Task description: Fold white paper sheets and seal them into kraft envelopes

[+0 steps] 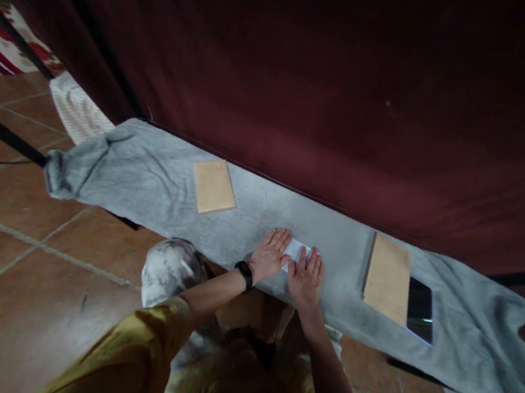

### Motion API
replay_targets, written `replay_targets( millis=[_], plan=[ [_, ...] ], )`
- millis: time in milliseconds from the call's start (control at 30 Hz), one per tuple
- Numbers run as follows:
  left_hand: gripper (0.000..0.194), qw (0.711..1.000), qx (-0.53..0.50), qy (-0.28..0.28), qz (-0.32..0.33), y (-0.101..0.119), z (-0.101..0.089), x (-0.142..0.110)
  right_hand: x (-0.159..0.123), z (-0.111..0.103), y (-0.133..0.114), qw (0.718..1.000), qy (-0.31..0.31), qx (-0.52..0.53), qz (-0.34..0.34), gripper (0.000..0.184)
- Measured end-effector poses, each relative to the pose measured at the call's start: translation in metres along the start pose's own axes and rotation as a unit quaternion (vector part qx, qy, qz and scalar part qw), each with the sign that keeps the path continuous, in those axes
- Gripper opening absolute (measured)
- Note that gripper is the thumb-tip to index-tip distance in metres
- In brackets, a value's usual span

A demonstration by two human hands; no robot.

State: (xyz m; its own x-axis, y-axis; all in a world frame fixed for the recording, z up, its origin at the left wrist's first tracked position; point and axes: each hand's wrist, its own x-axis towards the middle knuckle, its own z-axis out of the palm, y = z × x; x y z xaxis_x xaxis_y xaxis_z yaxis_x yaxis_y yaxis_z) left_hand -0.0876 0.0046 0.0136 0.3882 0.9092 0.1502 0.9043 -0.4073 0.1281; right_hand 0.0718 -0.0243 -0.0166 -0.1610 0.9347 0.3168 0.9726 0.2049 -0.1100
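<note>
A small piece of white paper [295,248] lies on the grey cloth [261,204] in front of me, partly covered by my hands. My left hand [270,257] rests flat at the paper's left edge, fingers stretched out, a black band on its wrist. Across the paper's right part lies my right hand [306,277], palm down with the fingers extended. Both hands press on the surface and grip nothing. How the paper runs beneath the fingers is hidden.
A tan envelope-like packet [214,186] lies to the left on the cloth. Toward the right is a stack of similar tan sheets [388,277], with a dark, shiny phone or tablet [420,310] beside it. A dark red curtain [301,124] hangs behind; tiled floor [36,296] is below.
</note>
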Motion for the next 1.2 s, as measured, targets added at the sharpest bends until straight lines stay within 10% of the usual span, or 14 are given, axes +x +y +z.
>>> replay_targets(
  millis=[700, 867, 1033, 1200],
  plan=[
    [0.057, 0.998, -0.014, 0.015, -0.064, -0.023, -0.004, -0.028, -0.001, 0.006, 0.000, 1.000, 0.020, -0.003, -0.004, 0.059],
    [0.054, 0.978, -0.021, 0.074, -0.193, -0.086, -0.036, -0.030, -0.001, 0.005, -0.001, 0.999, 0.044, 0.009, -0.017, 0.056],
    [0.062, 0.871, -0.012, 0.143, -0.470, -0.180, -0.075, -0.033, -0.002, 0.007, 0.000, 0.999, 0.045, 0.012, -0.021, 0.054],
    [0.062, 0.840, -0.037, 0.182, -0.510, -0.200, -0.073, -0.041, -0.003, 0.007, 0.000, 0.999, 0.041, 0.010, -0.032, 0.050]
  ],
)
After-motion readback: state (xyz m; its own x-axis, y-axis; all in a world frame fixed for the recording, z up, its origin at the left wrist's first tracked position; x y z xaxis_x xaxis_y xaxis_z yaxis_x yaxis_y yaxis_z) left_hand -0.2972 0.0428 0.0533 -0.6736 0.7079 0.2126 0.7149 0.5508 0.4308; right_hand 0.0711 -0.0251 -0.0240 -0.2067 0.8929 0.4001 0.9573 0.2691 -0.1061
